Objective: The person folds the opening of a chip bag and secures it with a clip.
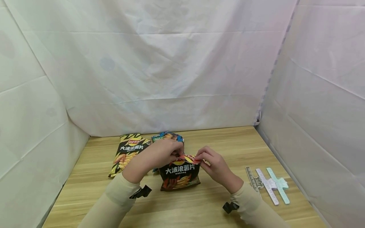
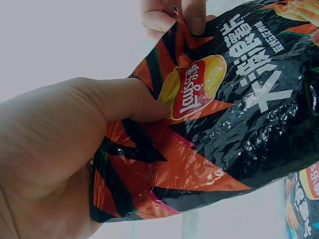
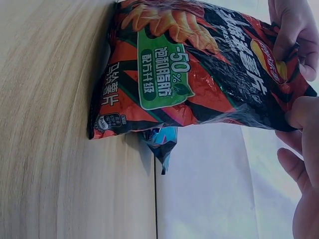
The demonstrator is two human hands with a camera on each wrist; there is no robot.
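A black and red bag of potato chips stands on its lower edge on the table, its lettered front facing me. My left hand pinches its top edge on the left, with the thumb lying across the front beside the yellow and red logo in the left wrist view. At the top right corner, my right hand pinches the same edge between thumb and fingers. The red top strip between the hands looks creased and bent. Behind the bag, the fingers are hidden.
To the left lies a yellow and black chip bag. A blue chip bag is partly hidden behind my left hand. Black, pale lilac and mint ruler-like clips lie at the right. White cloth walls enclose the wooden table.
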